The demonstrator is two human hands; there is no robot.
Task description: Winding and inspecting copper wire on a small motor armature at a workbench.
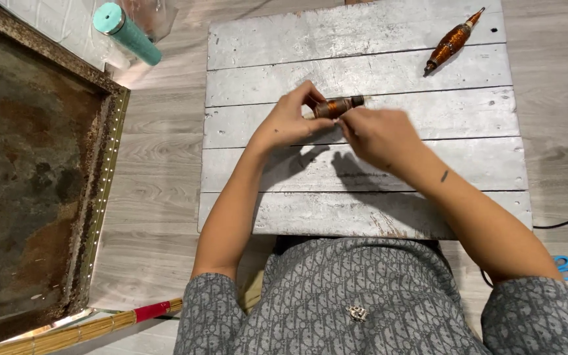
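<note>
Step in hand: we judge that we are working something onto or around the small copper-brown bobbin [334, 106], winding or fastening at close range; the pictures do not show a thread clearly.

Where the bobbin is: it lies level between both hands, just above the silver-painted plank surface [363, 59], over the middle boards.

Left hand [288, 123]: its grip is closed on the bobbin's left end, thumb and forefinger pinching, the other fingers curled over the top.

Right hand [377, 135]: its grip is drawn in, fingertips at the lower right of the bobbin; whether they pinch the bobbin itself or a fine strand we cannot tell.

Doing it well: we would keep the left pinch steady so that the bobbin does not roll, and let only the right fingertips do the fine work. Staying low over the boards means a slip costs us little.

What could go wrong: the dark tip at the right end is slim, and a hard squeeze there may tilt the piece out of our pinch.

Nearby: a second, longer copper spindle [453, 41] rests well apart at the far right of the boards; a teal-capped tube [128, 31] lies on the floor to the left, beside a rusty framed panel [34, 164]; blue scissors [565, 266] show by our right elbow.
</note>
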